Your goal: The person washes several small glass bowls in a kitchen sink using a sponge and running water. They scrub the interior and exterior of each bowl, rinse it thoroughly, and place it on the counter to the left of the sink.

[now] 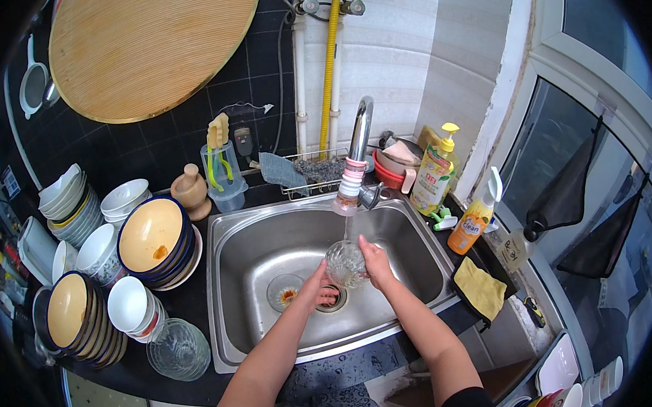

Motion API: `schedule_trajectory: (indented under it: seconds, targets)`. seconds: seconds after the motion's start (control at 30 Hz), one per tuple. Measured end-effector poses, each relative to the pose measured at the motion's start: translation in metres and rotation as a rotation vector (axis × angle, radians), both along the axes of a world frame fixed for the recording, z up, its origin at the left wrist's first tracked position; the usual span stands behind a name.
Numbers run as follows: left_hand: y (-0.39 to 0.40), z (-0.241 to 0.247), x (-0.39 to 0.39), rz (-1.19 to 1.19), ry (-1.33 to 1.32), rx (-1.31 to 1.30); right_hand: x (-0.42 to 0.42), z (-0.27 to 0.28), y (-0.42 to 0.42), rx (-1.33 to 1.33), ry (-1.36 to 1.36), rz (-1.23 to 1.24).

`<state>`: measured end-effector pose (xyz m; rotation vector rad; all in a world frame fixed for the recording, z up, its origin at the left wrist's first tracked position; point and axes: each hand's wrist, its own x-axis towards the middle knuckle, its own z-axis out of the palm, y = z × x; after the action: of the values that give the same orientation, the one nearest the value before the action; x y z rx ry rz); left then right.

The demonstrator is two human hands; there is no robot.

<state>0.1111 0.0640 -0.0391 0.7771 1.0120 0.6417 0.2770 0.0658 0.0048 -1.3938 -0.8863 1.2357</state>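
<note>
Between both hands a clear glass bowl (346, 262) is held under the faucet (355, 166), from which water runs onto it. My left hand (317, 290) touches the bowl's lower left side, its fingers partly hidden behind the wrist. My right hand (377, 263) grips the right rim, thumb on top. Below them is the stainless steel sink (257, 244). A second glass bowl (278, 290) rests on the sink floor to the left, with an orange-brown patch visible in it. Part of the drain (333, 302) shows beneath my left hand.
Stacked yellow bowls (150, 238), white bowls (127, 303) and glass bowls (179, 349) crowd the left counter. A wooden mortar (191, 193) stands behind the sink. On the right are a pump bottle (433, 176), an orange spray bottle (471, 225) and a yellow cloth (481, 289).
</note>
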Motion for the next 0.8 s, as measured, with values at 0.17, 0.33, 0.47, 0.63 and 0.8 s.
schedule_trajectory:
  seconds: [0.17,0.33,0.47,0.63,0.8]
  targets:
    - [0.006,-0.009,0.002,-0.021,-0.462,0.076,0.028,-0.035,0.023,0.012,0.404,-0.006]
    - [-0.005,0.015,0.002,-0.161,-0.621,0.184,0.031,-0.054,0.033,0.101,0.166,-0.226]
    - [-0.009,0.02,0.008,-0.079,-0.577,0.237,0.037,-0.056,0.032,0.376,-0.374,-0.123]
    - [-0.002,0.004,0.009,0.098,-0.313,0.265,-0.018,-0.002,-0.007,0.784,-0.733,0.206]
    - [-0.007,0.004,0.01,0.048,-0.181,0.297,-0.026,0.013,-0.01,0.851,-0.985,0.364]
